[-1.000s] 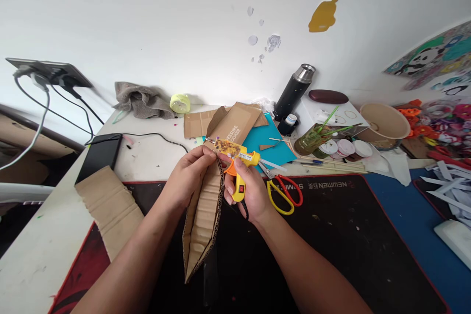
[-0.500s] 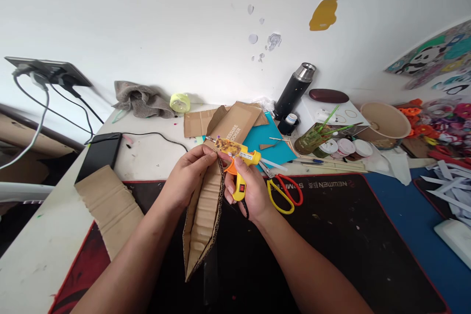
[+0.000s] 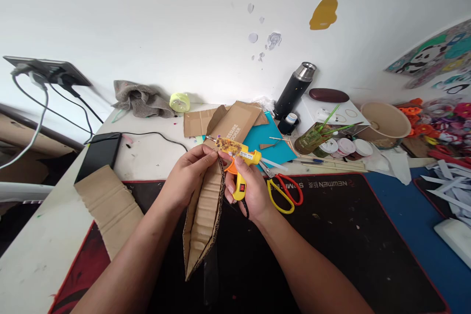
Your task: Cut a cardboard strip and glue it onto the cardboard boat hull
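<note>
A pointed, boat-like cardboard piece (image 3: 204, 216) with raised walls hangs over the dark mat, its tip toward me. My left hand (image 3: 193, 169) pinches its far end between thumb and fingers. In my right hand (image 3: 248, 186) is a yellow hot glue gun (image 3: 239, 149), gripped by its handle, with a stained barrel and an orange trigger. Its metal nozzle points left, just beyond my left fingertips. A translucent glue stick (image 3: 271, 163) pokes out of its back. Scissors (image 3: 285, 194) with red and yellow handles lie right of my right hand.
Flat cardboard (image 3: 108, 206) lies at the left. Behind my hands are a printed cardboard sheet (image 3: 239, 117) and blue paper (image 3: 277, 144). A black thermos (image 3: 294, 91), a murky cup (image 3: 311, 140) and a beige bowl (image 3: 384, 120) stand at the back right. A cable (image 3: 162, 134) crosses the table.
</note>
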The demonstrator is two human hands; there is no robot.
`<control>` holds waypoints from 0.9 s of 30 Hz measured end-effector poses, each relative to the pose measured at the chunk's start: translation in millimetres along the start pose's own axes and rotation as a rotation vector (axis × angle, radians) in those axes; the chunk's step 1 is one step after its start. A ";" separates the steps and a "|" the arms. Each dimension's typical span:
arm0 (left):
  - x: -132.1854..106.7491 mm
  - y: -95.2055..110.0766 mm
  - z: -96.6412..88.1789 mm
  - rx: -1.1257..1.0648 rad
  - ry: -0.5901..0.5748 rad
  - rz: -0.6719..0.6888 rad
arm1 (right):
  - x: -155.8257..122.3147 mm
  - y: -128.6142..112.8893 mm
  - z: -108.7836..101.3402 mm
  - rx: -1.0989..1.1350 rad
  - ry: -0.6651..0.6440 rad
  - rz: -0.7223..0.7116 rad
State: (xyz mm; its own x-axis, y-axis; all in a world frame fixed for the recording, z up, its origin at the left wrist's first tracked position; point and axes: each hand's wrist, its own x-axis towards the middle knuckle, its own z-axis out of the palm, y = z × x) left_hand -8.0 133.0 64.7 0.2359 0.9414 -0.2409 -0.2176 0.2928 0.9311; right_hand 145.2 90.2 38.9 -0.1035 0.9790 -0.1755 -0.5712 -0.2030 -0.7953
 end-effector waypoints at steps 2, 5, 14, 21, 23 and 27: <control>0.0 0.1 0.2 -0.003 0.004 0.002 | 0.0 -0.4 0.3 0.001 0.001 0.001; -0.4 -0.2 0.3 -0.011 0.009 0.000 | 0.1 -1.0 0.6 0.006 -0.001 -0.002; 0.0 -1.3 -0.8 -0.035 0.002 -0.019 | -0.3 -1.3 0.9 0.017 -0.001 -0.002; 1.1 -2.2 -1.1 -0.036 0.012 -0.025 | -0.3 -0.3 0.1 0.014 -0.004 -0.002; 1.1 -2.2 -0.8 -0.033 0.013 -0.025 | -0.4 0.2 -0.4 0.013 -0.006 -0.003; 0.9 -2.1 -0.4 -0.022 0.011 -0.019 | 0.0 0.6 -1.2 0.012 -0.010 -0.009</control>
State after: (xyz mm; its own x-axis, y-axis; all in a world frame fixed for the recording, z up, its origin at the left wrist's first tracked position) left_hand -7.8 133.2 62.4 0.2296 0.9375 -0.2615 -0.2337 0.3139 0.9202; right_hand 145.8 90.0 37.6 -0.1067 0.9810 -0.1621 -0.5818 -0.1938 -0.7899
